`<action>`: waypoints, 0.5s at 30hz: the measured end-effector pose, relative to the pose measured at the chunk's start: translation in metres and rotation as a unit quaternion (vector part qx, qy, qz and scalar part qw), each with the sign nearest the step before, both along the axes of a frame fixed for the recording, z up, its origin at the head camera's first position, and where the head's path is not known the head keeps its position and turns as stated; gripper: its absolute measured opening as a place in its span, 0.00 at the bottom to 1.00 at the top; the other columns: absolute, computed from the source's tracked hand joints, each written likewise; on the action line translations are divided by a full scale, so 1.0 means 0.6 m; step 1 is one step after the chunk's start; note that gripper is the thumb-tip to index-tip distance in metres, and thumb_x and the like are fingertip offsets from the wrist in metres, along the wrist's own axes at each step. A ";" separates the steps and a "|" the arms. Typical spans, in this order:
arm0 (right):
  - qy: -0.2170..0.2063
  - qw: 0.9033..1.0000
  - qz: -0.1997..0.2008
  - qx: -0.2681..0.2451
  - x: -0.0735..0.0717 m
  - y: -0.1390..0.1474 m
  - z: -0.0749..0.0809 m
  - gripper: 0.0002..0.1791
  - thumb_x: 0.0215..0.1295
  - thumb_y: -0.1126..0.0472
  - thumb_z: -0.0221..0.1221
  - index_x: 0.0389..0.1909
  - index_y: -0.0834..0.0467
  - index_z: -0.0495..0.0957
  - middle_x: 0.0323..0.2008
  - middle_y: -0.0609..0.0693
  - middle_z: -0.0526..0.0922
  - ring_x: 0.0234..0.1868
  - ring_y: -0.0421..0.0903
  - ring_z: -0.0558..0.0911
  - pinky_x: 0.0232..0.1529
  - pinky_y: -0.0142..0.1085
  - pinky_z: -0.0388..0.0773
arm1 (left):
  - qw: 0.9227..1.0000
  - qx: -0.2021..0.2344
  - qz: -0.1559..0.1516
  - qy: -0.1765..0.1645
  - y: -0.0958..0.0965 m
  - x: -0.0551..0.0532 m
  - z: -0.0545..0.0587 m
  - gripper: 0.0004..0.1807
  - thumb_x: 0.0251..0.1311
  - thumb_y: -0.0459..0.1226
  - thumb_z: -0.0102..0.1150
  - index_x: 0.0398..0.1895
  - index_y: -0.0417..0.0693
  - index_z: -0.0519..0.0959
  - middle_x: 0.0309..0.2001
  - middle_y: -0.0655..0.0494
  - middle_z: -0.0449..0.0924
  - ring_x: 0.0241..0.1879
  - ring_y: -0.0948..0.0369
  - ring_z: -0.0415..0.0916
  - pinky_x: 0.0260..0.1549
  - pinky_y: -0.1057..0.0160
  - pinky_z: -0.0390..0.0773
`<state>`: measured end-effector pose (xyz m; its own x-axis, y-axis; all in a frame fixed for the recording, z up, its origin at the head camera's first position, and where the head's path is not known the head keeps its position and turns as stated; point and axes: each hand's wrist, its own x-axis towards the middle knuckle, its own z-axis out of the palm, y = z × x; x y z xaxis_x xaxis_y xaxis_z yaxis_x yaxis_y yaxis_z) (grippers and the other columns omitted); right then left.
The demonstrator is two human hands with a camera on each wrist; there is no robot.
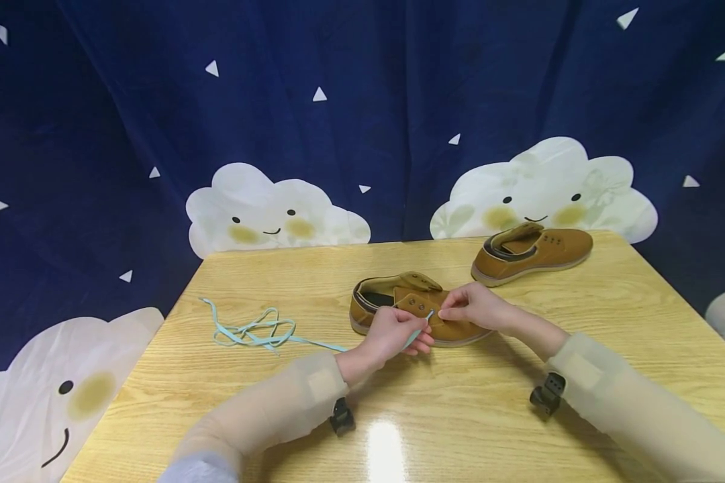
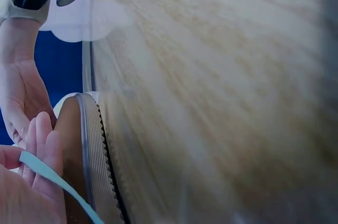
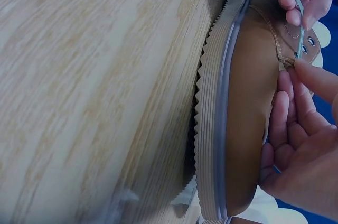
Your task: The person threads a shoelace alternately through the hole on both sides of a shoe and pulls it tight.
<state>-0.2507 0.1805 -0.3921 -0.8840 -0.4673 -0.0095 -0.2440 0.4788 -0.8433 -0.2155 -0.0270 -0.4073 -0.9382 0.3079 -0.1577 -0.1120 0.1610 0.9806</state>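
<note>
A brown lace-up shoe stands on the table, toe to the right. My left hand pinches a light blue shoelace close to its end, beside the shoe's near side. The lace tip is at the front eyelet of the near flap. My right hand lies over the front of the shoe, its thumb and a finger pinching the flap's edge by that eyelet. In the left wrist view, the lace runs across the left palm. Whether the tip has passed through is too small to tell.
The rest of the lace lies in loose loops on the wooden table at the left. A second brown shoe, without a lace, stands at the back right. Behind the table hangs a dark blue curtain with clouds.
</note>
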 end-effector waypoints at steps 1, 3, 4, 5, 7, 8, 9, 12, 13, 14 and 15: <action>0.001 1.000 -0.001 0.000 0.000 0.000 0.000 0.07 0.62 0.65 0.64 0.32 0.67 0.82 0.25 0.47 0.80 0.28 0.41 0.69 0.28 0.31 0.65 | 1.000 -0.001 0.001 -0.002 0.000 0.000 -0.001 0.13 0.65 0.36 0.58 0.32 0.33 0.85 0.26 0.45 0.85 0.25 0.55 0.84 0.23 0.63 0.80; 0.003 1.000 -0.002 0.000 0.000 0.000 0.001 0.07 0.62 0.65 0.64 0.31 0.67 0.82 0.25 0.47 0.80 0.28 0.41 0.69 0.29 0.31 0.65 | 1.000 -0.001 0.003 -0.003 0.001 0.001 -0.002 0.13 0.65 0.36 0.58 0.32 0.33 0.85 0.26 0.45 0.85 0.25 0.55 0.84 0.23 0.64 0.80; 0.003 1.000 -0.001 0.000 0.000 0.000 0.001 0.07 0.62 0.66 0.64 0.31 0.67 0.82 0.25 0.47 0.80 0.28 0.40 0.69 0.29 0.31 0.65 | 1.000 -0.001 0.003 -0.003 0.002 0.001 -0.003 0.13 0.65 0.35 0.58 0.32 0.32 0.85 0.26 0.44 0.85 0.25 0.54 0.84 0.23 0.63 0.80; 0.004 1.000 0.000 0.000 0.000 0.000 0.001 0.07 0.62 0.66 0.64 0.31 0.67 0.82 0.25 0.46 0.80 0.28 0.40 0.69 0.29 0.31 0.65 | 1.000 0.000 0.005 -0.002 0.002 0.001 -0.003 0.13 0.65 0.35 0.57 0.32 0.32 0.85 0.26 0.44 0.85 0.26 0.54 0.85 0.23 0.63 0.80; 0.002 1.000 0.001 -0.001 0.000 0.000 0.001 0.06 0.62 0.66 0.64 0.31 0.67 0.82 0.25 0.46 0.80 0.27 0.40 0.69 0.28 0.31 0.65 | 1.000 0.001 0.007 0.002 0.004 0.001 -0.004 0.13 0.66 0.36 0.57 0.33 0.33 0.85 0.26 0.44 0.85 0.26 0.52 0.85 0.24 0.62 0.81; 0.002 1.000 0.001 -0.001 0.000 0.000 0.001 0.06 0.62 0.66 0.64 0.31 0.67 0.82 0.24 0.47 0.80 0.27 0.40 0.69 0.28 0.31 0.65 | 1.000 0.002 0.007 0.005 0.005 0.000 -0.005 0.13 0.66 0.36 0.57 0.33 0.33 0.85 0.27 0.43 0.85 0.27 0.52 0.85 0.24 0.61 0.81; 0.001 1.000 0.001 -0.001 0.000 0.000 0.000 0.06 0.62 0.66 0.64 0.31 0.67 0.82 0.24 0.47 0.80 0.27 0.40 0.69 0.27 0.31 0.65 | 1.000 0.003 0.007 0.006 0.006 0.000 -0.005 0.13 0.67 0.36 0.57 0.33 0.33 0.85 0.27 0.43 0.85 0.27 0.51 0.85 0.24 0.61 0.81; 0.002 1.000 0.003 -0.001 0.000 0.001 0.000 0.06 0.63 0.65 0.64 0.31 0.66 0.82 0.24 0.46 0.79 0.26 0.40 0.68 0.27 0.31 0.64 | 1.000 0.005 0.006 0.007 0.008 -0.003 -0.006 0.14 0.67 0.37 0.57 0.34 0.33 0.85 0.27 0.43 0.85 0.28 0.51 0.85 0.23 0.62 0.81; 0.002 1.000 0.002 -0.002 0.000 0.000 0.000 0.06 0.63 0.65 0.64 0.31 0.66 0.82 0.24 0.46 0.80 0.26 0.40 0.68 0.27 0.31 0.64 | 1.000 0.004 0.004 0.007 0.009 -0.003 -0.006 0.14 0.67 0.37 0.57 0.34 0.33 0.85 0.27 0.44 0.85 0.27 0.52 0.85 0.23 0.63 0.81; 0.003 1.000 0.002 -0.001 0.000 0.000 -0.001 0.06 0.62 0.65 0.64 0.31 0.66 0.82 0.24 0.46 0.80 0.26 0.40 0.68 0.27 0.31 0.64 | 1.000 0.004 0.003 0.007 0.009 -0.004 -0.006 0.14 0.67 0.37 0.57 0.34 0.34 0.85 0.27 0.44 0.85 0.27 0.53 0.85 0.23 0.63 0.80; 0.004 1.000 0.003 -0.002 0.000 0.000 -0.001 0.06 0.62 0.65 0.64 0.31 0.66 0.82 0.24 0.45 0.80 0.26 0.40 0.68 0.26 0.31 0.64 | 1.000 0.005 0.003 0.007 0.010 -0.005 -0.006 0.14 0.67 0.37 0.57 0.34 0.34 0.85 0.26 0.45 0.85 0.27 0.54 0.85 0.23 0.64 0.80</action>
<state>-0.2509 0.1807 -0.3929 -0.8817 -0.4718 -0.0010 -0.2531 0.4747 -0.8430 -0.2187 -0.0211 -0.4112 -0.9421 0.3035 -0.1422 -0.0998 0.1511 0.9835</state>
